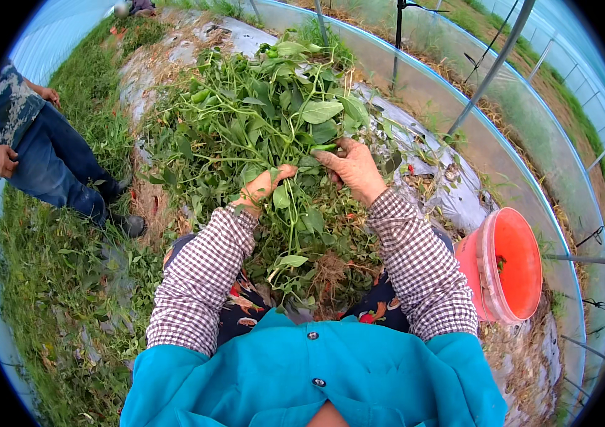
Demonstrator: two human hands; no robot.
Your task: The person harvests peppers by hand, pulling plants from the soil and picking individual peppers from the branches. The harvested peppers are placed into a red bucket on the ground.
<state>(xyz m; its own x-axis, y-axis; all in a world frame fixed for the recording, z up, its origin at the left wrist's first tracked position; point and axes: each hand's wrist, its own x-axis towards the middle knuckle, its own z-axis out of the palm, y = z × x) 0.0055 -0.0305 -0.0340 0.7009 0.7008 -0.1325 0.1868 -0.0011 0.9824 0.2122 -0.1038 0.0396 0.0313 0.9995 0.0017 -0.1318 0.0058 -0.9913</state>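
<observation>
A heap of leafy green pepper plants (245, 107) lies in front of me, with pale stems and broad leaves. My left hand (265, 187) is closed around the stems of one plant, its fingers partly hidden by leaves. Just to the right, my right hand (352, 169) pinches a slim green pepper (324, 148) between thumb and fingers, among the leaves. Below my hands, the plant's leafy shoots hang toward my lap. Brown bare roots (329, 277) show between my knees.
At my right stands a pinkish-red bucket (491, 267) with a little green inside. Plastic mulch (452, 188) covers the bed. A metal pole (495, 67) and clear sheeting (430, 92) run along the right. A person (53, 153) in jeans stands at left; another (135, 7) is far off.
</observation>
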